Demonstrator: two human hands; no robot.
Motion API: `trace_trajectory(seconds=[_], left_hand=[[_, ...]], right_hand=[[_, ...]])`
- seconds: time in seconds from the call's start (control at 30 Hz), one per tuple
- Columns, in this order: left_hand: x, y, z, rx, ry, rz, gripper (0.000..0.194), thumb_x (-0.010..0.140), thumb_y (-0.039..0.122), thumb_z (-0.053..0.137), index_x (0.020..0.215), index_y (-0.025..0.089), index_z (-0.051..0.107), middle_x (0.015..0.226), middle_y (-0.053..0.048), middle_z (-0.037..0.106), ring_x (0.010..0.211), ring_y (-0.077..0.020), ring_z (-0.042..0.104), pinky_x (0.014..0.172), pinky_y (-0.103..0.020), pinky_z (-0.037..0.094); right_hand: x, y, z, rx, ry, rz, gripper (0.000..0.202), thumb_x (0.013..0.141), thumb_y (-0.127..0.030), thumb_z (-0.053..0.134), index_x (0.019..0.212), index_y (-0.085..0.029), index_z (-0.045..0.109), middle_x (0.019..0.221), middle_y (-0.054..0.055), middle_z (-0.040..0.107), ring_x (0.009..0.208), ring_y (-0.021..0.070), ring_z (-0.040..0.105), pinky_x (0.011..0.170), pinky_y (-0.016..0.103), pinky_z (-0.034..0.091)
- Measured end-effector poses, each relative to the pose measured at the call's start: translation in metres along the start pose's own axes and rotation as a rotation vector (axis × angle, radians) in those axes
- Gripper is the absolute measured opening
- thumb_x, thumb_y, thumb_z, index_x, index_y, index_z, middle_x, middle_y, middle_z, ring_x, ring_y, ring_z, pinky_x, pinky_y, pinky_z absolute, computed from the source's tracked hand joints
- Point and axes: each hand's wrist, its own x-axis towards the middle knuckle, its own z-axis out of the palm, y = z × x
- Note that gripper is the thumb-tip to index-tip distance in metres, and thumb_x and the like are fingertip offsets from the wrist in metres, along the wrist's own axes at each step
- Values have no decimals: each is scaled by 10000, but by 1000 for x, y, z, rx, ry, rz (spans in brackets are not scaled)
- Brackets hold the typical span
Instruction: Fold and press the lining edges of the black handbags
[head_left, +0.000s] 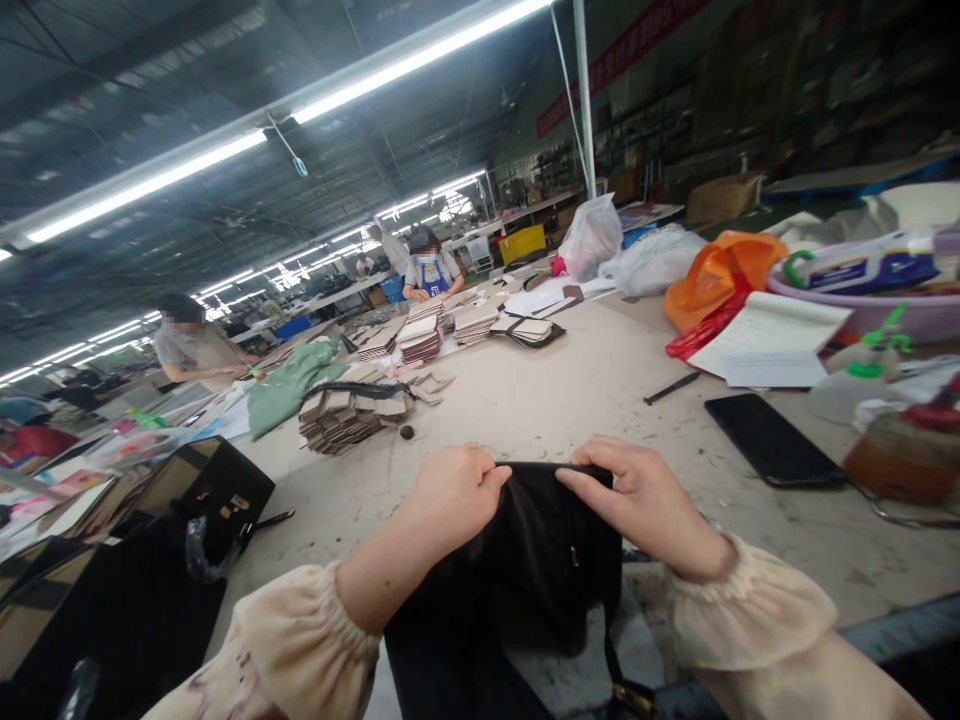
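A black fabric bag (536,560) hangs between my hands at the near edge of the worktable (570,390). My left hand (465,495) pinches the left end of its top edge, thumb over the rim. At the right end of the same edge, my right hand (630,495) grips with thumb and fingers. The edge is stretched nearly straight between them. A small zipper pull (574,555) shows on the bag, and a strap with metal hardware (634,697) dangles below on the right. The bag's lower part runs out of view.
Black boxy handbags (217,500) stand at left. Stacked brown pieces (349,415) and a green cloth (292,385) lie beyond. To the right are a phone (772,440), a pen (671,388), a notebook (772,340), a glue jar (904,460) and a purple basin (900,310). Co-workers (431,270) sit farther back.
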Motion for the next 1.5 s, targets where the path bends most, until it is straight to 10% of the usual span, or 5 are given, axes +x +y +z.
trace_trajectory(seconds=[0.5,1.5], left_hand=[[-1,0,1,-29,6,-21,359,868,358,451,608,167,610,707,-35,652,650,-138,546,599,-250,325],[-10,-16,-19,-135,-127,67,292,801,422,587,692,177,704,715,-17,675,639,-125,568,581,-225,354]], right_hand=[[4,-15,9,-176,-18,8,175,858,-377,574,923,-275,700,882,-13,696,832,154,618,744,260,428],[23,-21,17,-507,-90,-126,217,886,-323,523,742,-244,664,746,-10,675,709,150,598,619,281,335]])
